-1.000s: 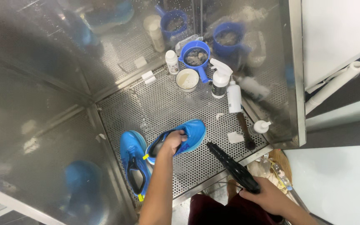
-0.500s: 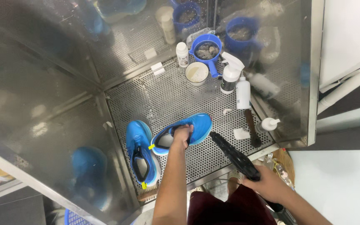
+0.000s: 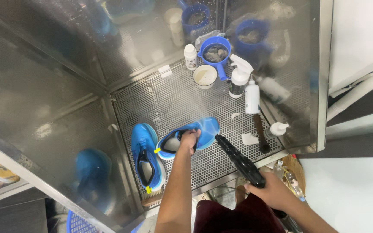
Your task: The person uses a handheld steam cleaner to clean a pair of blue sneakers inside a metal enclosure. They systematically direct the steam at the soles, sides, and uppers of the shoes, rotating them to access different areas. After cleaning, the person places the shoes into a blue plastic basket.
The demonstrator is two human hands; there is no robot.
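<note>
While the left hand (image 3: 189, 141) gripped a blue shoe (image 3: 191, 137) by its collar, fingers closed over the opening, the shoe lay tilted on its side on the perforated metal floor (image 3: 173, 99) of a steel wash cabinet, its toe turned toward the black spray gun (image 3: 238, 160). That orientation presented the toe and side to the nozzle, where a faint mist was visible just beside the toe. The right hand (image 3: 273, 192) was closed around the gun's handle, low at the cabinet's front edge, with the barrel angled up and left toward the shoe. A second blue shoe (image 3: 146, 160) rested sole-down just left of the held one, apart from the spray line. Cleaning supplies stood grouped near the back wall, well apart from the shoes: a white spray bottle (image 3: 239, 80), a white bottle (image 3: 252, 97), a white cup (image 3: 204, 76) and a blue scoop (image 3: 215, 53) holding grey material. A dark-handled brush (image 3: 260, 134) lay near the right wall, within reach of the right hand.
</note>
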